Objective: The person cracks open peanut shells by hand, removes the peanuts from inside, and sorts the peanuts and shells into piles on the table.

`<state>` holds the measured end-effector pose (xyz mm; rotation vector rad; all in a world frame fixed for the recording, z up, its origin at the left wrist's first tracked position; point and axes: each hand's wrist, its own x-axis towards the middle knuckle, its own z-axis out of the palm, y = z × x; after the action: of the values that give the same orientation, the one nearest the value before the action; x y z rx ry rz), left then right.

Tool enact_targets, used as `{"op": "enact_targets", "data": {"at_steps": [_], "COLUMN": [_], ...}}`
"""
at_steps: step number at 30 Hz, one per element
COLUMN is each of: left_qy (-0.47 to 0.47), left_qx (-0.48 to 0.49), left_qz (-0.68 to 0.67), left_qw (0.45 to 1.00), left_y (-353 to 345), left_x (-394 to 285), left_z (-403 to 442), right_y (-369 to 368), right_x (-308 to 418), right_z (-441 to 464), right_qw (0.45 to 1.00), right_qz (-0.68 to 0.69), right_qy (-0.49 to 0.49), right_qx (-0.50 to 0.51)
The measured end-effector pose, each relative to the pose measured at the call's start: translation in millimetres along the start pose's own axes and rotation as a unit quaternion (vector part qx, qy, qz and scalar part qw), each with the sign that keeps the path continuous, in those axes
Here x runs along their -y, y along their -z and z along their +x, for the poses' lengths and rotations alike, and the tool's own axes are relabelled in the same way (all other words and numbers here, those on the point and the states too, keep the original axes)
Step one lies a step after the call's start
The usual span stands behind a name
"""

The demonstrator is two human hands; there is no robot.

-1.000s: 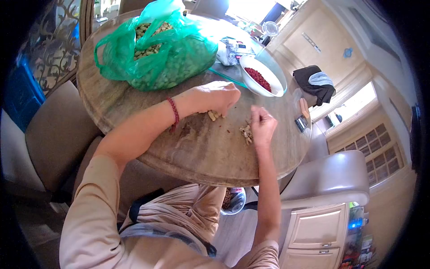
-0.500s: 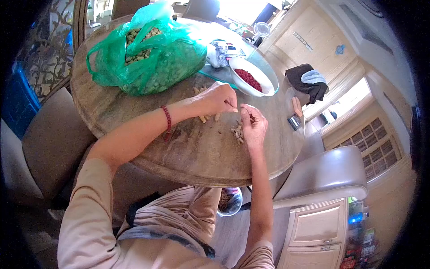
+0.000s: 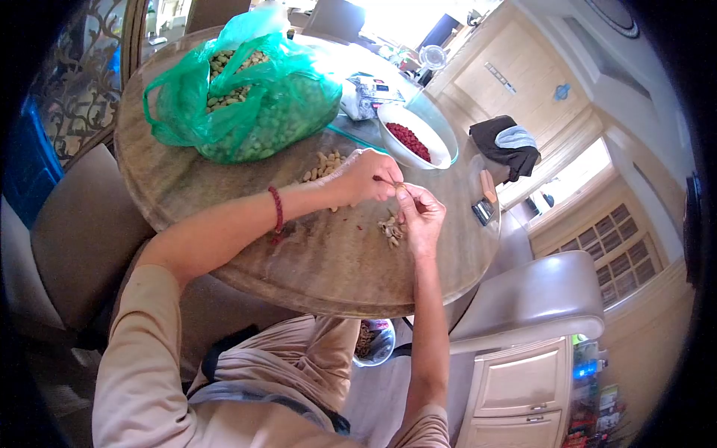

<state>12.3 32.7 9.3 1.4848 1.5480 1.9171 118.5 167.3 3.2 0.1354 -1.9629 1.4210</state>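
My left hand (image 3: 366,178) and my right hand (image 3: 422,218) meet over the table, fingers pinched together on a small peanut (image 3: 399,185) that is mostly hidden by the fingertips. Something dark red shows at the left fingers, too small to make out. Below the hands lies a small heap of broken peanut shells (image 3: 391,230). Whole peanuts (image 3: 323,166) are spread just beyond my left wrist. A white bowl (image 3: 441,155) holding red-skinned peanut kernels (image 3: 408,142) stands past my hands.
A large green plastic bag (image 3: 284,123) full of unshelled peanuts occupies the table's far left. Behind the bowl is a printed plastic package (image 3: 371,95). A small black object (image 3: 482,212) lies near the right edge. Under the table edge stands a bin (image 3: 383,345) with shells inside.
My hands, slightly apart before, now touch at the fingertips around the peanut. The whole view has shifted a little, and more of the loose peanuts shows.
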Motion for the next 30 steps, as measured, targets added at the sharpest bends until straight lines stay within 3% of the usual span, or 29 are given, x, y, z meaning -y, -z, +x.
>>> {"op": "enact_targets", "data": {"at_steps": [2, 12, 16, 18, 22, 28, 30], "left_qy": [-0.002, 0.024, 0.018, -0.045, -0.029, -0.027, 0.022], "left_qx": [-0.005, 0.024, 0.037, 0.059, 0.048, 0.044, 0.028], "left_qz": [-0.012, 0.006, -0.019, 0.086, 0.090, 0.048, 0.000], "left_qw": [1.000, 0.999, 0.999, 0.994, 0.994, 0.998, 0.999], "left_y": [-4, -6, -5, -4, -4, -4, -2], "left_x": [0, -13, -9, -9, -7, -6, -8], "left_z": [-1, -6, -6, -6, -6, -6, -7], "right_y": [0, 0, 1, 2, 4, 4, 2], "right_x": [5, 6, 1, -1, -2, -3, 3], "right_z": [-1, -3, -3, -3, -3, -3, -4], "right_qw": [0.998, 0.999, 0.999, 0.998, 0.996, 0.995, 0.995], "right_qz": [0.022, 0.034, -0.036, -0.066, -0.087, -0.103, -0.096], "right_qy": [-0.054, -0.037, -0.032, -0.018, -0.018, 0.006, -0.003], "right_qx": [-0.005, -0.020, -0.013, -0.007, 0.003, 0.007, 0.013]}}
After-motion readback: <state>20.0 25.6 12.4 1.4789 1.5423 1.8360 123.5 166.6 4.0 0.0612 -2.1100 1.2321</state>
